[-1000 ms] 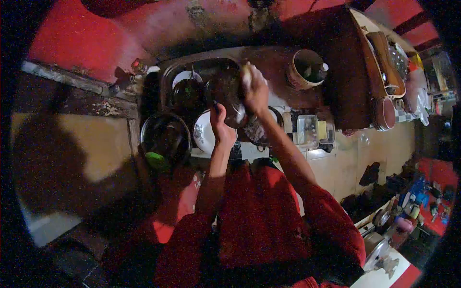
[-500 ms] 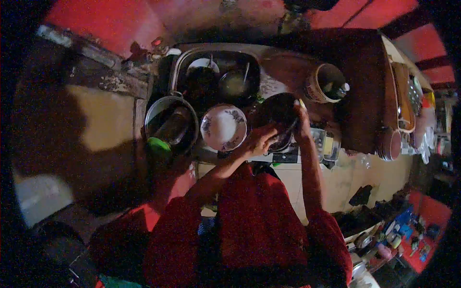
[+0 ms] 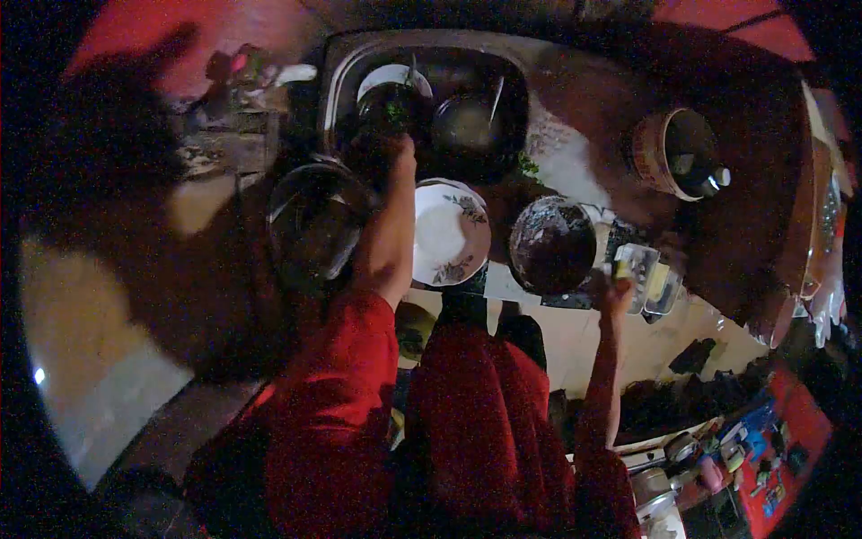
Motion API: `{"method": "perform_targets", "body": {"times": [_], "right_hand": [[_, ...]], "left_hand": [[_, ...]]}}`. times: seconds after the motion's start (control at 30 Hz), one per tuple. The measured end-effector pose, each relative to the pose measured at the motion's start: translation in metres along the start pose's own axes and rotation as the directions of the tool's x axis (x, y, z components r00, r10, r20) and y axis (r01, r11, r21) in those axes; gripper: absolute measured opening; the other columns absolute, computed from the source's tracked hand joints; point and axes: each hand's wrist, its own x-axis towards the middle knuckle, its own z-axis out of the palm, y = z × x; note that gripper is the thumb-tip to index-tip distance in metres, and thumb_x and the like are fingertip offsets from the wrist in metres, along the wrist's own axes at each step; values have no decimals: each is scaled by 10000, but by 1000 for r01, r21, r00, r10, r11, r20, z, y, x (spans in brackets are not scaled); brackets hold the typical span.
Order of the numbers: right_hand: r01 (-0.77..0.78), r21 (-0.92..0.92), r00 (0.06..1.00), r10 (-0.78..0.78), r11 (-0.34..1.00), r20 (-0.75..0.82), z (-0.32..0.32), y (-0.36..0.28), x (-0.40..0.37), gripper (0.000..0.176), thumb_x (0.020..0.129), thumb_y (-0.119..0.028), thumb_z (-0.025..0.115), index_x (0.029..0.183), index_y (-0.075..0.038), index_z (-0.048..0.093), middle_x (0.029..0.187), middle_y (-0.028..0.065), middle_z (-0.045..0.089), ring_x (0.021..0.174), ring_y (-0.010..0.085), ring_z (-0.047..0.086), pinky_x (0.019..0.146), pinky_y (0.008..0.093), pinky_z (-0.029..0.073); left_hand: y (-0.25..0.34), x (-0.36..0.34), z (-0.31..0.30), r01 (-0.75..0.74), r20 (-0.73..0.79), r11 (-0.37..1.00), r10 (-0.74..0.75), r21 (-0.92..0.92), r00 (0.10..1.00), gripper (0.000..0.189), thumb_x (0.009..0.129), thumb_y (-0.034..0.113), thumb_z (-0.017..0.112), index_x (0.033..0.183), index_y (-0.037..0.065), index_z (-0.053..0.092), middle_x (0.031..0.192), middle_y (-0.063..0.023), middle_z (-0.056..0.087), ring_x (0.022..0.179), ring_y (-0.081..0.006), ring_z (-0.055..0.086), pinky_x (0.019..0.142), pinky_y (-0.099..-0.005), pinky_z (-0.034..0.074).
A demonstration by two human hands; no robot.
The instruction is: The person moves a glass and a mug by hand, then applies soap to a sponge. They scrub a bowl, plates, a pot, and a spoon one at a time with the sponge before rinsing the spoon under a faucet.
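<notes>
My left hand reaches into the sink, at a dark vessel with green scraps in it. Shadow hides its fingers, so their grip cannot be made out. At the counter's front edge, the fingers of my right hand are closed on a small yellow sponge, beside a clear plastic container. A dark round pan with whitish suds rests to the left of this hand. Between it and my left forearm lies a white floral plate.
A large metal pot stands left of my left forearm. Inside the sink sits another bowl with a utensil. A bucket stands at the right rear. The tap is at the sink's left.
Both hands have left the dark pan, which now rests on the counter. My left hand has moved into the sink; my right hand has moved right and down to the plastic container.
</notes>
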Motion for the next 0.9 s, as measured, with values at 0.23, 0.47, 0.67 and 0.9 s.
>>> {"method": "perform_targets", "body": {"times": [0.23,0.47,0.67,0.9], "right_hand": [[31,-317,972,45,948,230,-21,-60,53,315,926,-180,467,1204,-43,519,1148,177,570,1078,335,537,920,397,417],[286,-456,917,-103,843,385,-48,-51,55,365,822,-139,569,1176,-61,528,1115,179,572,967,389,566,826,428,473],[236,-524,969,-156,819,192,-55,-75,63,245,795,-137,569,1033,-103,613,865,135,643,728,270,629,633,368,506],[-136,500,979,38,855,201,-26,-262,53,265,913,-185,476,1118,-43,567,990,90,617,847,202,598,695,277,493]], "left_hand": [[-6,30,-19,62,93,995,-69,74,993,344,889,249,550,1162,40,521,1060,-120,578,798,-237,612,635,-324,511],[11,32,-39,60,139,987,-81,146,987,348,892,261,542,1157,37,524,1066,-115,582,805,-233,618,625,-325,525],[64,18,-77,72,167,983,-101,172,981,352,893,272,535,1152,34,526,1071,-110,585,811,-230,623,616,-327,537],[75,-117,-155,230,297,926,-138,-300,945,404,890,277,530,1200,20,496,1150,-110,561,844,-269,638,633,-351,566]]}}
